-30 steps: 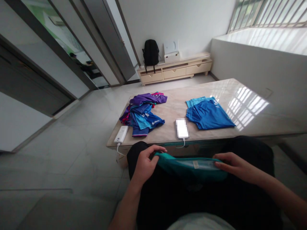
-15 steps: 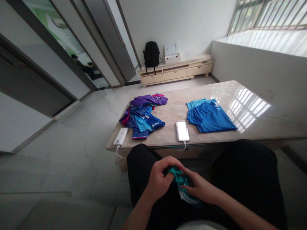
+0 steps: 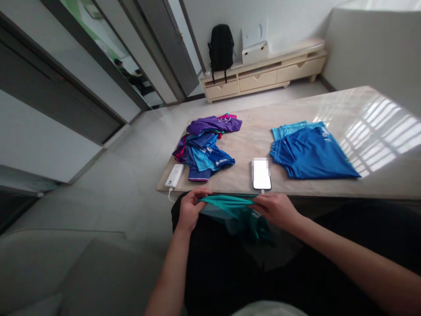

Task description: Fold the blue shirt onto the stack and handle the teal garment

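Note:
My left hand (image 3: pixel 190 209) and my right hand (image 3: pixel 275 209) each grip one end of a teal garment (image 3: pixel 235 212), stretched between them above my lap in black trousers, just in front of the table's near edge. On the marble table (image 3: pixel 329 188) lies a pile of purple, blue and pink clothes (image 3: pixel 206 147) at the left. Folded blue shorts (image 3: pixel 309 151) rest to the right of it.
A phone (image 3: pixel 262 174) lies at the table's near edge with a cable, and a white power bank (image 3: pixel 174 175) sits at the left corner. A low wooden cabinet (image 3: pixel 263 75) carries a black backpack (image 3: pixel 221 47) and a white box (image 3: pixel 254 48). Grey sofa at lower left.
The garment was bunched between my close-set hands half a second ago; now my hands have lifted toward the table and spread apart, pulling it out flat. The view has tilted downward.

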Motion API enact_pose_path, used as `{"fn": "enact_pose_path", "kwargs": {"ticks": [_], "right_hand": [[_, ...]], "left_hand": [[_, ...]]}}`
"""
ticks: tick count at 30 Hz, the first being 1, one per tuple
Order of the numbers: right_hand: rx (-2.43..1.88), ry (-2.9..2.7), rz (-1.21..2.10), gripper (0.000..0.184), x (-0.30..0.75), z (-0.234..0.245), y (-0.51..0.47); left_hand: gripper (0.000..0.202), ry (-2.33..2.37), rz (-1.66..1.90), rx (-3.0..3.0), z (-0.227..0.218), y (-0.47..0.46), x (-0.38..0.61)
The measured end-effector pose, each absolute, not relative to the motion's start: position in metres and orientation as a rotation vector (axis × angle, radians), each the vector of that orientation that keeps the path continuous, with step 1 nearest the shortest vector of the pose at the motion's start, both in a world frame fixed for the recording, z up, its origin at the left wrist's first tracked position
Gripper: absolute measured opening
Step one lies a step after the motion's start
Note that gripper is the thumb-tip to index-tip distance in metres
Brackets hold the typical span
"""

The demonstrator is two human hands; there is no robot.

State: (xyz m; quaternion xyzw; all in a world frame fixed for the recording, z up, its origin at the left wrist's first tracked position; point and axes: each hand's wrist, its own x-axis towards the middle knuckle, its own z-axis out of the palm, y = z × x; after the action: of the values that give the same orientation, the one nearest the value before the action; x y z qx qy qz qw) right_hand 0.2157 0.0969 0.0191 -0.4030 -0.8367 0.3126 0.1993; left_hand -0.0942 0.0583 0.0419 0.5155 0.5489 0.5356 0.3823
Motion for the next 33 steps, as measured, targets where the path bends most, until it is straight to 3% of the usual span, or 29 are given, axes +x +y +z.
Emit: {"fn": "enact_pose_path", "kwargs": {"ticks": [3, 9, 14, 21, 25, 30, 33], "right_hand": [[-1.147, -2.23, 0.962, 0.042, 0.231, 0.014, 0.097], [-1.019, -2.05, 1.536, 0.046, 0.244, 0.003, 0.111], [-0.97, -2.192, 1.614, 0.049, 0.245, -0.001, 0.111], [-0.926, -1.983, 2.167, 0.07, 0.231, -0.003, 0.088], [-1.073, -2.051, 2.2, 0.063, 0.207, -0.032, 0.064], [-1.205, -2.198, 1.963, 0.024, 0.194, -0.077, 0.061], [-1.263, -2.128, 1.901, 0.026, 0.193, -0.097, 0.071]], "left_hand": [[0.015, 1.499, 1.329, 1.357, 0.039, 0.063, -0.088], [0.019, 1.562, 1.376, 1.288, 0.039, 0.071, -0.075], [0.021, 1.515, 1.348, 1.293, 0.037, 0.073, -0.066], [0.033, 1.161, 1.222, 1.14, 0.043, 0.071, -0.05], [0.032, 1.091, 1.202, 1.05, 0.05, 0.063, -0.045], [0.038, 1.148, 1.326, 0.875, 0.049, 0.06, -0.054], [0.041, 1.131, 1.428, 0.781, 0.047, 0.063, -0.06]]}}
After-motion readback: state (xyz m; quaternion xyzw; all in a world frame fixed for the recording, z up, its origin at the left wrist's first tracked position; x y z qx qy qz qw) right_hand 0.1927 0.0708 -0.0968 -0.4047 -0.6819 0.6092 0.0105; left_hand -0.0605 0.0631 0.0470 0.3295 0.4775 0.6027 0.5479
